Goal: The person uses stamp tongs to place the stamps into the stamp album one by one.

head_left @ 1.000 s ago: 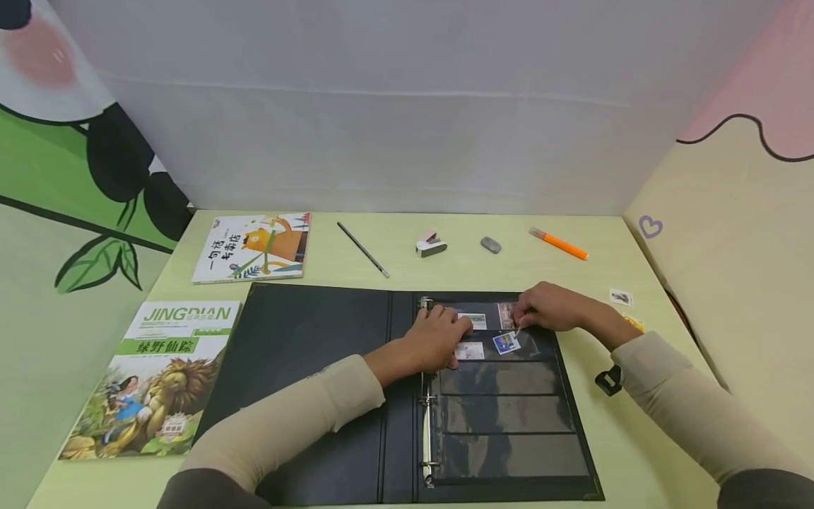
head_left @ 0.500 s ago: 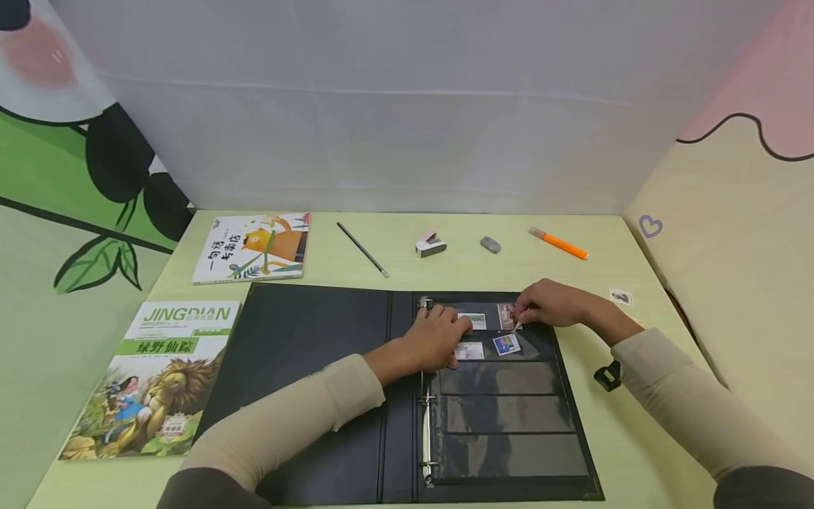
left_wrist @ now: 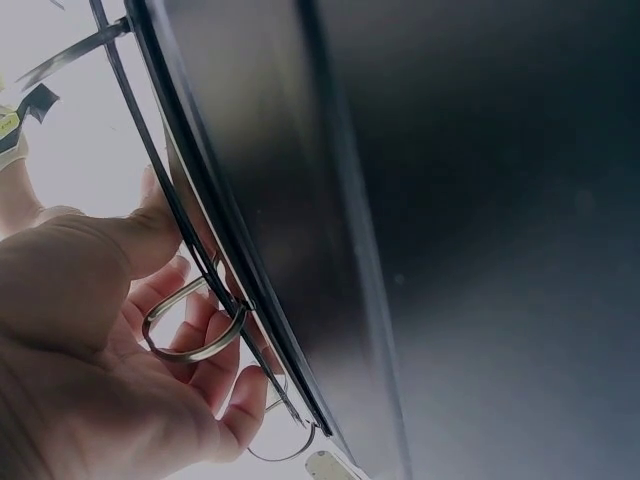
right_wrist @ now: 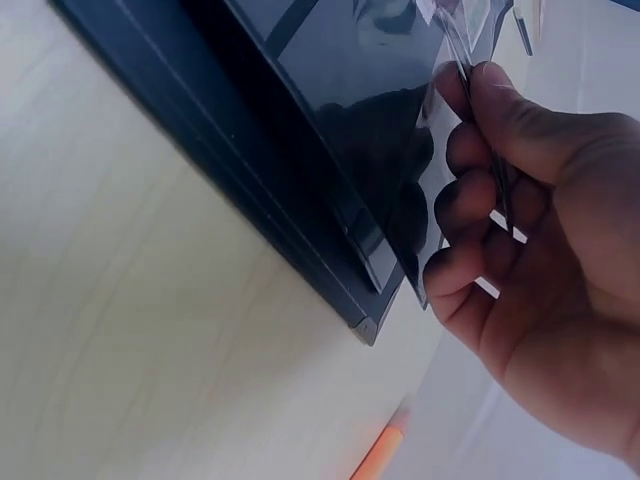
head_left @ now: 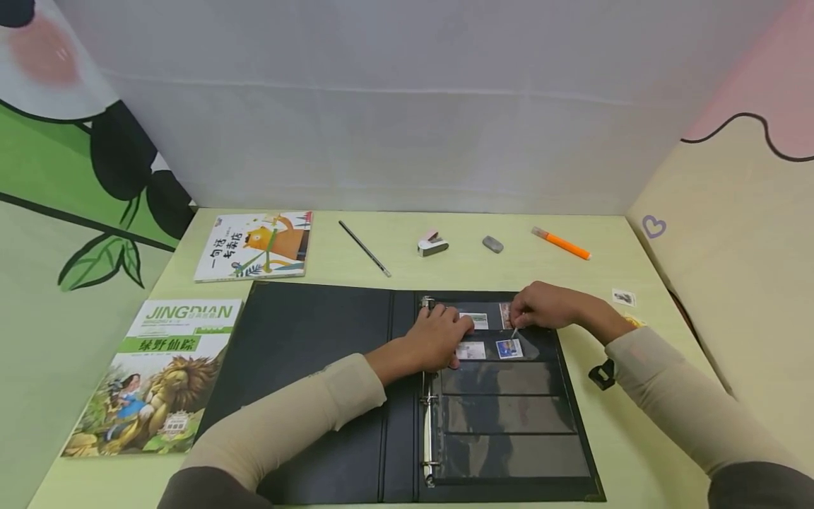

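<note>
A dark ring-binder stamp album (head_left: pixel 311 325) lies spread on the table, with a page of clear pocket strips (head_left: pixel 509 413) on its right side. My right hand (head_left: pixel 543 305) pinches tweezers (right_wrist: pixel 506 205), whose tips reach a blue stamp (head_left: pixel 509 348) at the second strip. Left of it is a pale stamp (head_left: pixel 470 350); above are a green-and-white stamp (head_left: pixel 474 321) and a reddish stamp (head_left: pixel 505 315), partly behind the right hand. My left hand (head_left: pixel 437 338) rests on the page beside the metal rings (left_wrist: pixel 195 325), fingers loosely bent.
Along the back lie a picture book (head_left: pixel 254 246), a pencil (head_left: pixel 364 248), a small stapler (head_left: pixel 433 245), a grey eraser (head_left: pixel 492 244) and an orange marker (head_left: pixel 562 243). A magazine (head_left: pixel 152 378) is on the left. Another stamp (head_left: pixel 623 297) and something yellow (head_left: pixel 634 321) lie at right.
The blue stamp has straightened from a tilt and sits level with the strip. The right hand has shifted only slightly; the left hand stays on the page.
</note>
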